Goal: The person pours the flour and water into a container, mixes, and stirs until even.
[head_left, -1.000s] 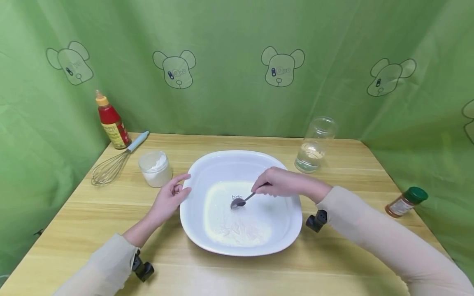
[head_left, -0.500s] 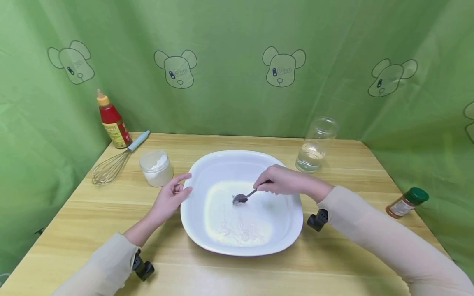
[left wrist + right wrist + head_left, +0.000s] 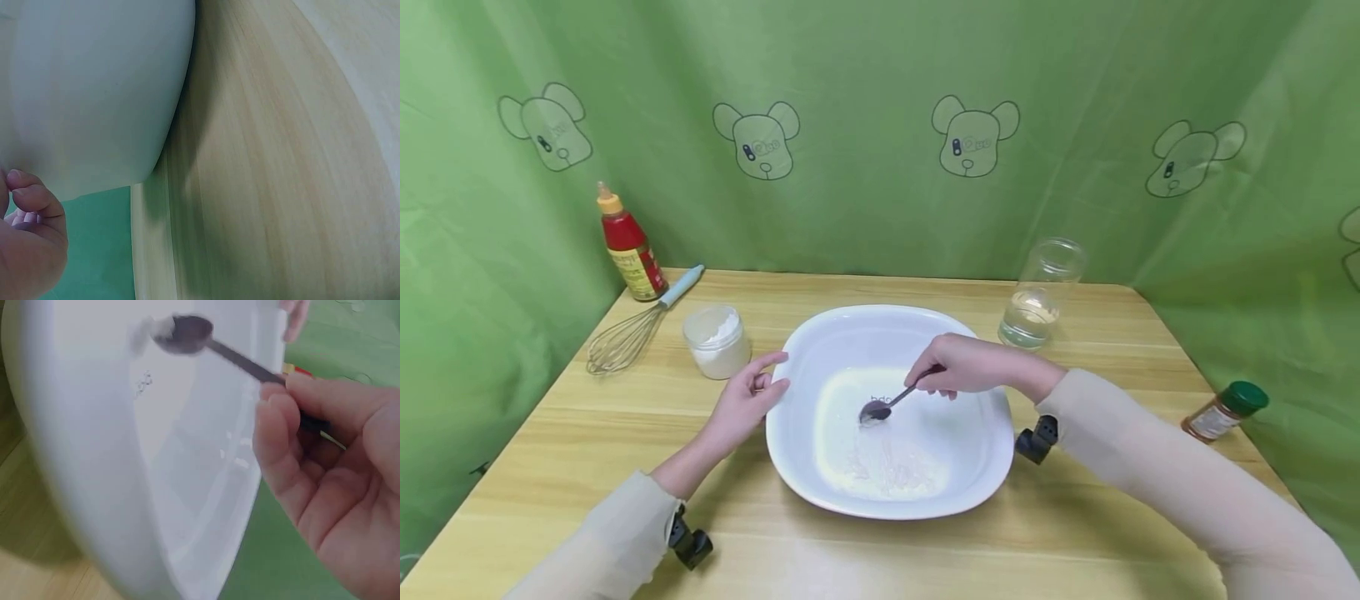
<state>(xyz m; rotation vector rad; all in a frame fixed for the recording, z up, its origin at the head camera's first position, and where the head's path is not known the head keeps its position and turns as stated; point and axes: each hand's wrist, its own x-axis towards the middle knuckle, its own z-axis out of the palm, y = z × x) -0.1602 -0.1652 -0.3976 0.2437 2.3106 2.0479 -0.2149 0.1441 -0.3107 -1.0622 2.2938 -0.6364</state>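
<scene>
- The right hand (image 3: pixel 951 367) pinches a dark spoon (image 3: pixel 877 411) between thumb and fingertips; the handle (image 3: pixel 240 361) runs through this grip, its tail end just behind the fingertips
- The spoon is within the white basin (image 3: pixel 850 343); its bowl (image 3: pixel 192 332) lies below and to the left of the grip, something whitish at its edge; whether it touches the basin floor I cannot tell
- It looks light and stiff, unlikely to break; so slim a handle may roll between the fingertips, more so if wet; the tail end suits a loose touch, a hold nearer the bowl gives firmer control
- The left hand (image 3: pixel 745 400), well left of the grip, only rests fingertips against the rim (image 3: pixel 887 309); it is not wrapped around anything
- The basin spreads around and beneath the grip; it seems rigid, smooth and awkwardly wide, apt to slide on the table (image 3: pixel 962 550); opposite sides of the rim look best for lifting
</scene>
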